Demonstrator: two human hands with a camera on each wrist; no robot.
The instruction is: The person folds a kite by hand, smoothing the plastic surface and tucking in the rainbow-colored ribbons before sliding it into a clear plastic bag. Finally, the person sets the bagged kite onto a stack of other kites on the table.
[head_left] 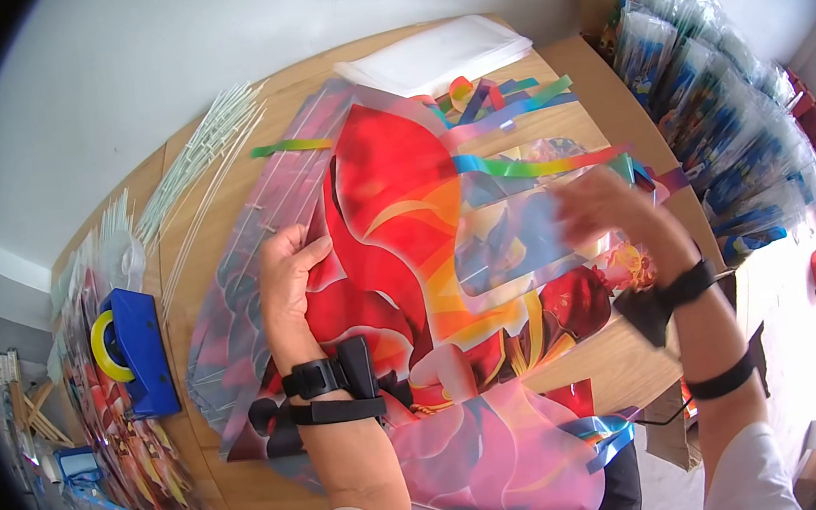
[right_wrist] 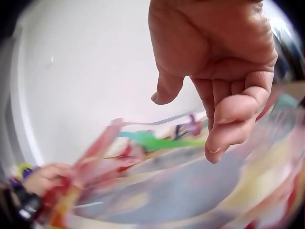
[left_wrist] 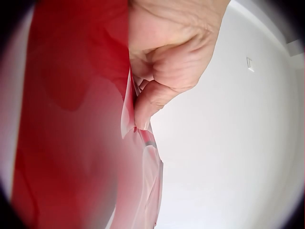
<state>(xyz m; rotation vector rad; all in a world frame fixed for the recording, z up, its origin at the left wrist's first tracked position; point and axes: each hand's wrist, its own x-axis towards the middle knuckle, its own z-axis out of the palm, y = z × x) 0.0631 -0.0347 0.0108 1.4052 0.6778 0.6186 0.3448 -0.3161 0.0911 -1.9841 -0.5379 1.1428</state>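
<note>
My left hand (head_left: 286, 271) pinches the left edge of a thin red printed fabric sheet (head_left: 387, 162) with orange and yellow swirls. In the left wrist view the thumb presses the folded edge of the sheet (left_wrist: 66, 90), and other fingers are partly hidden behind it. My right hand (head_left: 609, 207), blurred in the head view, is over the right side of the layered sheets. Its fingers are loosely bent with the thumb apart, and nothing is in them in the right wrist view. Beneath it lie pale blue-grey translucent sheets (head_left: 514, 253) and a rainbow ribbon (head_left: 529, 168).
Thin white rods (head_left: 205, 152) and a blue tape dispenser (head_left: 145, 350) with yellow tape lie on the left. White sheets (head_left: 441, 55) are stacked at the back. Bagged packets (head_left: 714, 109) fill a carton at right. A pink translucent sheet (head_left: 496, 456) hangs over the near edge.
</note>
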